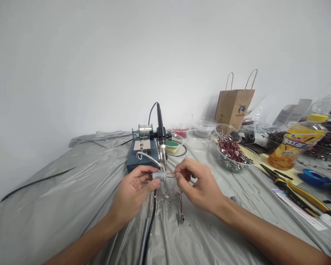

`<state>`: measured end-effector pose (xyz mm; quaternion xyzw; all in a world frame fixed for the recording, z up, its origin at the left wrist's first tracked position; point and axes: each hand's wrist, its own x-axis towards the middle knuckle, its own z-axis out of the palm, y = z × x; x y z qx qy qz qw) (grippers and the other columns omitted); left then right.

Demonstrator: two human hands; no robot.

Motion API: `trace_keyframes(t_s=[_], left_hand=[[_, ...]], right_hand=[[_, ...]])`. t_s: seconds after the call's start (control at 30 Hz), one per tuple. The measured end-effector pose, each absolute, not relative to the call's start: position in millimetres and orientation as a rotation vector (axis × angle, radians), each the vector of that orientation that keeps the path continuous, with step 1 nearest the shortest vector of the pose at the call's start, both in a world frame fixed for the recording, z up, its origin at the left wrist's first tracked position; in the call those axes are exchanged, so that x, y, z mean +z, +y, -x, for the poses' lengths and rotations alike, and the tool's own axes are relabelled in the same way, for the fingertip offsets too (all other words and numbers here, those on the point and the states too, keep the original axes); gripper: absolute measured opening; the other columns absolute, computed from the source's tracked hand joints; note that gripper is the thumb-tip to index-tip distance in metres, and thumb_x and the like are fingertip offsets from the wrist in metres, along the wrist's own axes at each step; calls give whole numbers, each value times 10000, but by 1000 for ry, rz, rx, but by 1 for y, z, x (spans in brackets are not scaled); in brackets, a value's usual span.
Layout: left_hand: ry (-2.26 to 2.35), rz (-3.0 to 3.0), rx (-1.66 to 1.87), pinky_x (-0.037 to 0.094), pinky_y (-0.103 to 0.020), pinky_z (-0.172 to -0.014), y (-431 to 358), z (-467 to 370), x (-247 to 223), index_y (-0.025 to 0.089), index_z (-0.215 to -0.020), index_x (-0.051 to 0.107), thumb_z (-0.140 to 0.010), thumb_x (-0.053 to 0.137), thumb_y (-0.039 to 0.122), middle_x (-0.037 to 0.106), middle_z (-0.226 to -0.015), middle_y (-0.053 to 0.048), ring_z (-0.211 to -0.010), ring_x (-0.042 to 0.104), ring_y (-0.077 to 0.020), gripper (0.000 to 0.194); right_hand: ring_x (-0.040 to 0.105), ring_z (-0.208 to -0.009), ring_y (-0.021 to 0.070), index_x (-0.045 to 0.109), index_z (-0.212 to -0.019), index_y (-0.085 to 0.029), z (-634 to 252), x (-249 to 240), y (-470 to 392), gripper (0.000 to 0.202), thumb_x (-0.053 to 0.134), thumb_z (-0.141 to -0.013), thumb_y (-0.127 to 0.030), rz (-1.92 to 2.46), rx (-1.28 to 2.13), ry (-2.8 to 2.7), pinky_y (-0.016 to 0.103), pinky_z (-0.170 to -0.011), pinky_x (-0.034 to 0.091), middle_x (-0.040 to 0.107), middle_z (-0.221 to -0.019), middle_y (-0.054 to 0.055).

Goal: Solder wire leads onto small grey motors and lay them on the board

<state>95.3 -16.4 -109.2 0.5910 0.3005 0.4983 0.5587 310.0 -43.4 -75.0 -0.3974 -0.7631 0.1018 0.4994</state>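
Note:
My left hand point(139, 187) holds a small grey cylindrical part point(158, 176) between thumb and fingers, below the tip of an upright soldering iron point(161, 129). Thin red and black wires point(170, 174) run from the part's right end to my right hand point(194, 180), whose thumb and fingertips pinch them. Below my right hand hangs a red wire pair with a small circuit board point(181, 219) at its lower end. The iron stands in a holder over a blue soldering station point(142, 151) with a solder spool point(145, 130) on it.
Behind and right are a green and yellow sponge point(171, 146), clear tubs point(199, 140) and a bowl of wired parts point(231, 151). A paper bag point(234, 108), a drink bottle point(295, 143), pliers point(298, 195) and blue tape point(315, 178) are farther right. A black cable point(151, 224) runs toward the front.

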Motion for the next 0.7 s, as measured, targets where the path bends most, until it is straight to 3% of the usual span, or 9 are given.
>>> trace_keyframes(t_s=[0.33, 0.43, 0.6, 0.7], left_hand=[[721, -1427, 1171, 552, -234, -801, -18, -93, -108, 170, -1093, 631, -898, 811, 353, 714, -965, -58, -877, 664, -144, 322], [695, -1419, 1131, 548, -249, -797, -18, -94, -109, 169, -1088, 615, -889, 816, 340, 682, -1046, -72, -905, 657, -154, 331], [670, -1457, 1034, 535, -257, -828, -20, -94, -113, 192, -1040, 576, -879, 808, 318, 591, -1141, -56, -971, 620, -155, 309], [682, -1580, 965, 534, -242, -839, -28, -91, -108, 200, -1034, 599, -876, 794, 294, 600, -1146, -67, -1040, 614, -174, 268]], right_hand=[[524, -647, 105, 603, -798, -157, -314, -75, -45, 103, 551, -832, -74, 956, 224, -1851, 222, -582, 414, 599, -731, 2], [534, -659, 116, 609, -806, -162, -315, -75, -40, 97, 554, -842, -91, 956, 211, -1876, 239, -605, 426, 604, -738, 7], [607, -774, 160, 672, -926, -169, -335, -58, -38, 108, 581, -932, -227, 1037, 125, -1780, 301, -729, 477, 683, -857, 43], [607, -739, 165, 690, -909, -176, -360, -51, -66, 192, 581, -963, -324, 1264, 200, -1673, 289, -655, 461, 695, -855, 51]])
